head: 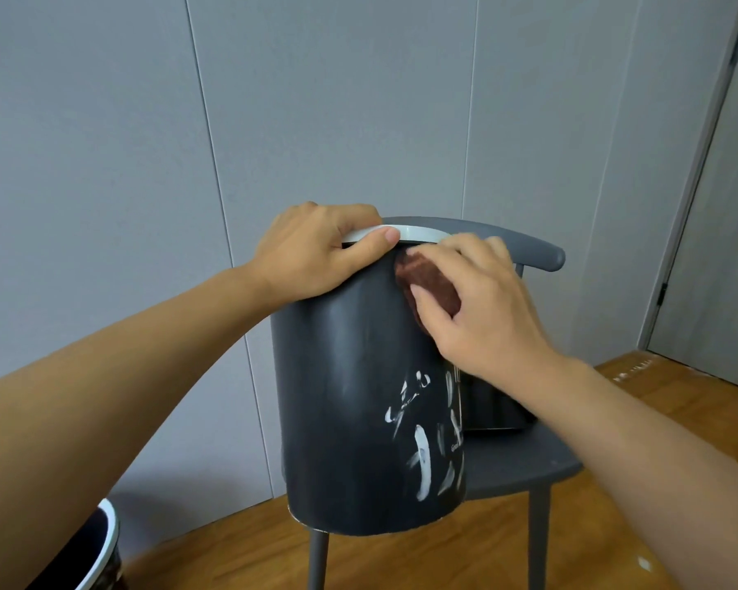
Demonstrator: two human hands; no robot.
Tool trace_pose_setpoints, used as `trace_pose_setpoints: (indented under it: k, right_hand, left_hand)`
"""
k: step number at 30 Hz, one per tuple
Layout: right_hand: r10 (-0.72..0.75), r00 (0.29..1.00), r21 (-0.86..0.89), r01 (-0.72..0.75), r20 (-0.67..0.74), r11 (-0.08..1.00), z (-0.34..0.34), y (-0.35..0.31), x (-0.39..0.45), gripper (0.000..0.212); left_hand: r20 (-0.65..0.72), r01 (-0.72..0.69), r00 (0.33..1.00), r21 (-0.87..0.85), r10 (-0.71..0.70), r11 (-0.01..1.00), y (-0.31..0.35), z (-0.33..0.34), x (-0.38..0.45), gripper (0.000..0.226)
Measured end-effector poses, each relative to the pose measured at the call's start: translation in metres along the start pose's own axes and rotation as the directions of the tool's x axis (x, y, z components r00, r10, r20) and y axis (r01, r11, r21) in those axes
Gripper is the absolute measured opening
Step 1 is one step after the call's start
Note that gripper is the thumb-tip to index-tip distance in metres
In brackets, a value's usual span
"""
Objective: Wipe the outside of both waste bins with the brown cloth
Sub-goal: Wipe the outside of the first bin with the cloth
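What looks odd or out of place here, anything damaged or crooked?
The dark bin being wiped sits on a grey chair, not the floor, and its lower edge overhangs the seat's front. The left hand grips its white rim while the right hand presses the brown cloth to it. The white marks look printed.

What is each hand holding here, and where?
Left hand grips the dark bin at its white rim; right hand holds the brown cloth against its side.

grey chair (525, 462), dark bin (358, 419) apparently resting on seat
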State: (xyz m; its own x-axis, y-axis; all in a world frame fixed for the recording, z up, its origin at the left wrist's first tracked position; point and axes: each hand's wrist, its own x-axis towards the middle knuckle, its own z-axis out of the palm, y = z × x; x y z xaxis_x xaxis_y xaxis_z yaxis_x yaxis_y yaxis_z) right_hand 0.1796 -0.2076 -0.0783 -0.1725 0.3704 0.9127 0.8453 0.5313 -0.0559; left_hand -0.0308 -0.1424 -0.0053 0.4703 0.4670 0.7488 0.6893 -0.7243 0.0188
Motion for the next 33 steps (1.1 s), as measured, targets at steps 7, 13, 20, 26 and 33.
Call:
trace_pose_setpoints:
  k: [7,13,20,26,33]
  right_hand:
    - [-0.229,0.956,0.027,0.228,0.181,0.973,-0.005,-0.029,-0.048,0.035]
    - [-0.122,0.988,0.018,0.121,0.09,0.993,-0.005,-0.017,-0.02,0.033]
    - [-0.141,0.974,0.002,0.143,0.177,0.99,-0.005,-0.031,-0.048,0.033]
    - [-0.267,0.9,0.068,0.259,0.345,0.963,-0.015,-0.037,-0.082,0.027]
    - [0.128,0.989,0.029,-0.13,0.07,0.991,-0.001,-0.028,-0.057,0.033]
  left_hand:
    - [-0.006,0.013,1.0,-0.016,-0.013,1.0,-0.004,0.001,0.0,0.045]
    - [-0.014,0.012,1.0,-0.01,-0.012,1.0,-0.003,0.002,0.0,0.045]
    - [0.003,0.039,0.999,-0.021,-0.039,0.999,-0.009,0.001,0.001,0.044]
    - [0.015,0.036,0.999,-0.022,-0.035,0.999,-0.006,0.001,0.003,0.042]
    - [0.032,0.047,0.998,-0.015,-0.047,0.999,-0.005,0.001,0.004,0.045]
